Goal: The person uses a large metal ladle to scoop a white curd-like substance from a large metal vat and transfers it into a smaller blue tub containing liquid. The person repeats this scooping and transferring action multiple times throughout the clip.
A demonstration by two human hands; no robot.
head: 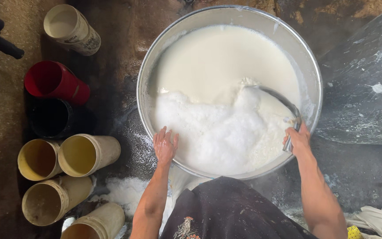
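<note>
Ladle [274, 94]: a metal one, gripped by its handle at the near-right rim of the basin, its long axis running up and to the left from the grip so the bowl end dips into the foam near the middle.
Right hand [298, 140]: closed around the lower end of the ladle's handle, wrist just outside the rim — plainly the nearer hand to the tool.
Left hand [165, 145]: open, fingers spread, palm down on the near-left rim; it holds nothing and lies well apart from the ladle, across the foam.
Basin [307, 53]: a wide round metal vessel straight ahead of the person, both hands on its near edge.
White liquid [217, 57]: fills the far half, smooth and milky.
Foam [213, 128]: a thick white froth heaped on the near half, between the two hands.
Dark apron [231, 208]: at the bottom, against the basin's near side.
Cream tubs [82, 155]: several open ones on the ground to the left — empty as far as can be seen.
Red cup [56, 82]: lying beyond the tubs, beside a black one.
Second metal vessel [359, 88]: at the right edge, only partly in view.
</note>
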